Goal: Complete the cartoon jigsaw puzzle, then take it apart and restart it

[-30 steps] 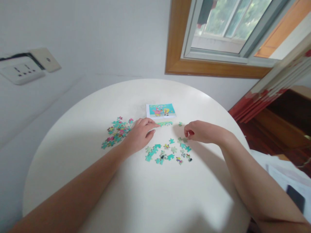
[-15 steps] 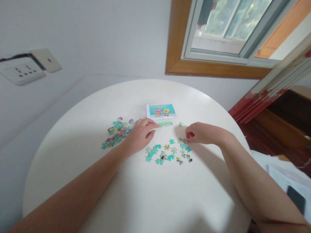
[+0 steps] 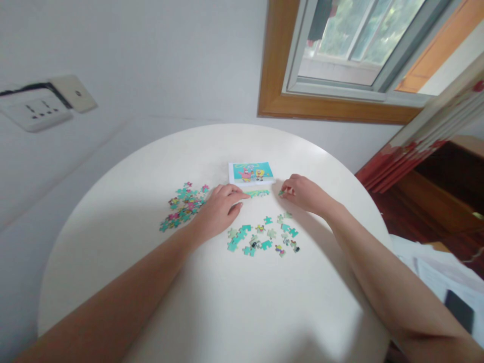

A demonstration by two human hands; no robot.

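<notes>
My left hand [image 3: 223, 205] lies palm down on the table. Its fingers are stretched out, and a fingertip touches the left end of a joined strip of puzzle pieces [image 3: 260, 193]. On the other side of the strip, my right hand [image 3: 302, 193] has its fingers pinched at a small teal puzzle piece [image 3: 281, 193], partly covered by the fingertips. Just behind the strip lies a picture card [image 3: 252, 172] with cartoon figures on teal. Loose puzzle pieces [image 3: 239, 236] are spread between my forearms. A denser heap of pieces [image 3: 185, 206] sits left of my left hand.
The round white table [image 3: 242, 302] reaches close to the wall and a wood-framed window [image 3: 278, 103]. A wall socket [image 3: 38, 111] is at the left. Papers [image 3: 438, 269] and a dark phone-like object [image 3: 459, 310] lie beyond the table's right edge.
My right hand has moved away from the loose pieces, up and slightly left, to the single teal piece beside the strip. My left hand has stayed in place.
</notes>
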